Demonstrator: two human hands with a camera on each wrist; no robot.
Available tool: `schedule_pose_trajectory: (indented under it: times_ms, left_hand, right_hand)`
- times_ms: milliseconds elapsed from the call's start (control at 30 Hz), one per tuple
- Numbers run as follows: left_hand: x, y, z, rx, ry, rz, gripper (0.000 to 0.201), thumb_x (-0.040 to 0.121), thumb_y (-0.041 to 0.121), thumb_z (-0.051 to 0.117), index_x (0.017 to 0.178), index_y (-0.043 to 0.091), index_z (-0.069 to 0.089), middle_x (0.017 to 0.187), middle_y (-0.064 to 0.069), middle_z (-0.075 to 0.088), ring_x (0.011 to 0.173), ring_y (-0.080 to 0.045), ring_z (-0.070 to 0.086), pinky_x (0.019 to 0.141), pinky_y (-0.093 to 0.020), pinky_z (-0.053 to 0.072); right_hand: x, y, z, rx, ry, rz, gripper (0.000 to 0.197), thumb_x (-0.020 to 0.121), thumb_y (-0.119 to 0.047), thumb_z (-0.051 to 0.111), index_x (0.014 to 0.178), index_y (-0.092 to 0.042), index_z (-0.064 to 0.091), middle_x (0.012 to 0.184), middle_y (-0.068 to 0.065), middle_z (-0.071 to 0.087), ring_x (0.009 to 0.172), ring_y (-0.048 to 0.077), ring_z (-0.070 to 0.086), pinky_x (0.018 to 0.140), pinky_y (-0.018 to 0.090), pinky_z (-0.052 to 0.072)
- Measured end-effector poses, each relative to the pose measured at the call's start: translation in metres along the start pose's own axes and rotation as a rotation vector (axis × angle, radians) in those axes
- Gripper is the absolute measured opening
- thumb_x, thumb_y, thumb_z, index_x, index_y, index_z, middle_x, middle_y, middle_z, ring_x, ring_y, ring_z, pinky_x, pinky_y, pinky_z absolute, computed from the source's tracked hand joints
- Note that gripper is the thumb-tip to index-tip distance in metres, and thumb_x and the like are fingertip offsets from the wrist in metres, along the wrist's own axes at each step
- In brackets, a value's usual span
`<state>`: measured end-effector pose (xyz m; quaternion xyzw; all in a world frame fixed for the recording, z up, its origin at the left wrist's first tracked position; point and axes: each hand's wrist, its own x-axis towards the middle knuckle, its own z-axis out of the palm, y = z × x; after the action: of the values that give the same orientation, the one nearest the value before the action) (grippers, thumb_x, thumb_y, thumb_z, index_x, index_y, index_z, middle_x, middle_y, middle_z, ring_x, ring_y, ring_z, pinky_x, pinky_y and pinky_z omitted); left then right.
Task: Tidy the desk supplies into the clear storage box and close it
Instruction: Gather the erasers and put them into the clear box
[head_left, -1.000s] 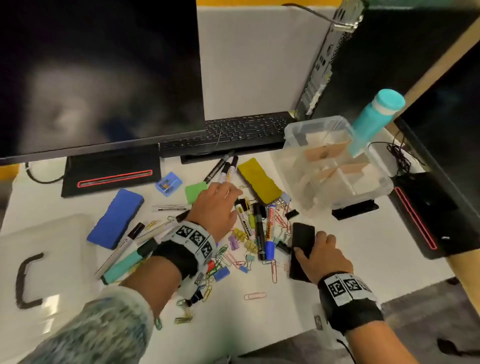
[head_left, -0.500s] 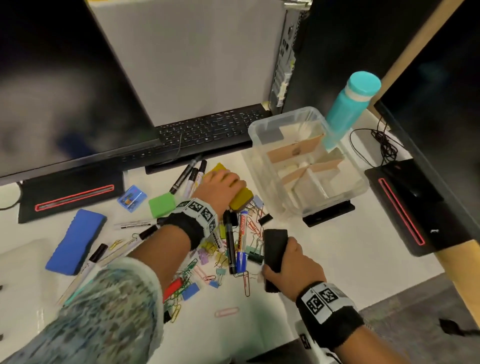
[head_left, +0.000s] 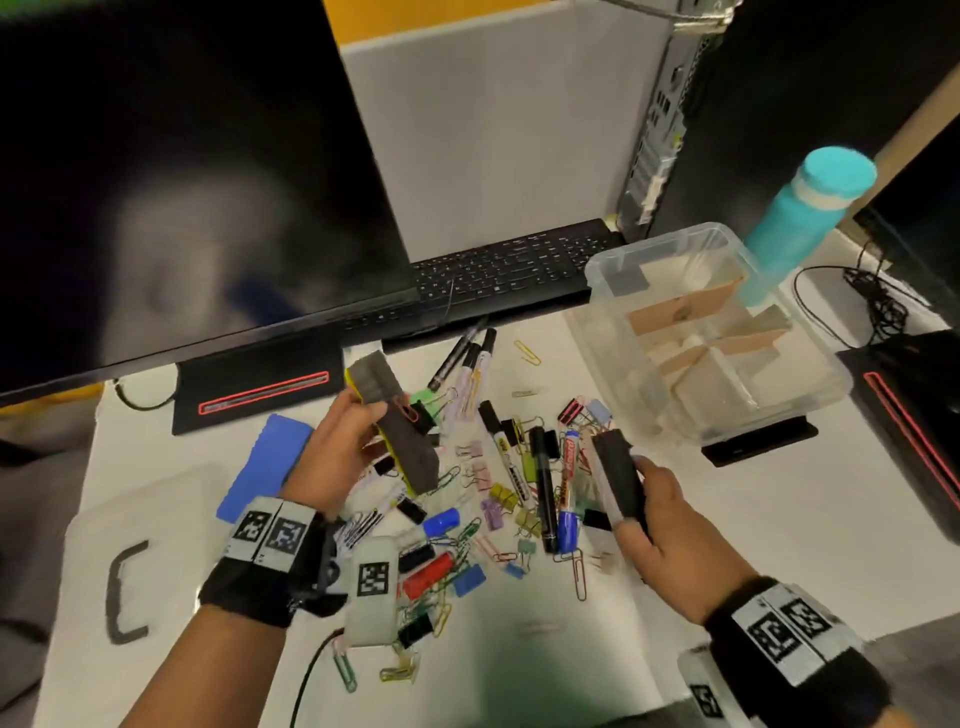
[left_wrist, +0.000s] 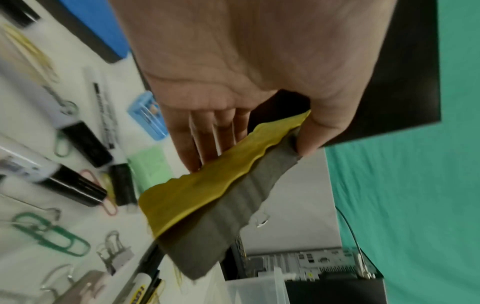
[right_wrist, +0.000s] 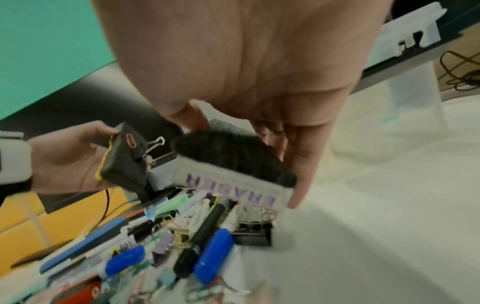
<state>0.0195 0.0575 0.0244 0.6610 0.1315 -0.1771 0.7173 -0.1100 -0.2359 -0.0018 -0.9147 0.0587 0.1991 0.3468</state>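
Note:
My left hand (head_left: 347, 441) grips a yellow-backed eraser (head_left: 395, 431) with grey felt, lifted off the desk; a paper clip and a black binder clip cling to its felt. The left wrist view shows thumb and fingers pinching the yellow eraser (left_wrist: 207, 197). My right hand (head_left: 647, 512) holds a white eraser (head_left: 618, 475) with black felt above the pile; the white eraser (right_wrist: 233, 164) reads "ERASER". The clear storage box (head_left: 613, 270) with cardboard dividers stands open at the right. Markers (head_left: 543, 488), binder clips and paper clips lie scattered between my hands.
A blue eraser (head_left: 262, 467) lies to the left, the clear lid (head_left: 156, 519) with a black handle at front left. A monitor (head_left: 182, 182) and keyboard (head_left: 509, 270) stand behind; a teal bottle (head_left: 800, 223) and cables are by the box. A black stand (head_left: 914, 426) sits far right.
My left hand has picked the yellow eraser up from the desk and turned its felt side upward. My right hand has lifted the white eraser off the desk.

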Motion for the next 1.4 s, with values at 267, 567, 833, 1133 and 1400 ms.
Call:
schedule_pose_trajectory:
  times_ms: [267, 567, 833, 1133, 1400]
  left_hand:
    - [-0.019, -0.019, -0.019, -0.100, -0.013, -0.179, 0.018, 0.097, 0.022, 0.041, 0.095, 0.017, 0.058, 0.092, -0.005, 0.065, 0.086, -0.021, 0.062, 0.083, -0.037, 0.049]
    - [-0.021, -0.021, 0.001, 0.026, -0.127, -0.289, 0.017, 0.094, 0.019, 0.048, 0.105, 0.012, 0.059, 0.100, -0.007, 0.066, 0.095, -0.022, 0.061, 0.091, -0.043, 0.051]
    - [-0.022, -0.007, -0.009, -0.049, -0.129, -0.186, 0.019, 0.095, 0.014, 0.043, 0.100, 0.017, 0.062, 0.078, 0.004, 0.072, 0.082, -0.011, 0.064, 0.077, -0.034, 0.053]
    - [-0.049, -0.016, -0.015, 0.106, -0.187, -0.122, 0.032, 0.088, 0.015, 0.058, 0.120, 0.014, 0.052, 0.109, -0.005, 0.061, 0.096, -0.015, 0.066, 0.082, -0.036, 0.057]
    - [-0.038, -0.011, -0.030, 0.389, -0.104, 0.004, 0.055, 0.087, 0.054, 0.046, 0.123, 0.015, 0.054, 0.117, -0.002, 0.053, 0.104, -0.017, 0.059, 0.080, -0.033, 0.057]
  right_hand:
    - [0.034, -0.054, 0.010, 0.990, -0.121, 0.270, 0.051, 0.090, -0.048, 0.042, 0.103, 0.000, 0.054, 0.059, 0.010, 0.051, 0.048, 0.020, 0.045, 0.046, 0.025, 0.041]
    - [0.042, -0.132, 0.047, 0.672, -0.112, -0.229, 0.046, 0.090, -0.027, 0.048, 0.136, -0.028, 0.042, 0.115, -0.022, 0.055, 0.105, -0.016, 0.051, 0.085, 0.004, 0.040]
    - [0.043, -0.096, 0.051, 0.664, -0.235, 0.046, 0.040, 0.099, -0.031, 0.041, 0.137, -0.018, 0.041, 0.105, -0.010, 0.062, 0.100, 0.012, 0.060, 0.097, 0.031, 0.047]
    - [0.043, -0.112, 0.043, 0.610, -0.176, -0.068, 0.056, 0.081, -0.060, 0.037, 0.127, -0.028, 0.037, 0.117, -0.009, 0.055, 0.103, -0.006, 0.053, 0.079, 0.009, 0.038]
    - [0.061, -0.140, 0.061, 0.592, -0.309, -0.114, 0.056, 0.074, -0.027, 0.079, 0.124, -0.023, 0.054, 0.109, -0.002, 0.069, 0.102, 0.014, 0.066, 0.091, 0.034, 0.053]
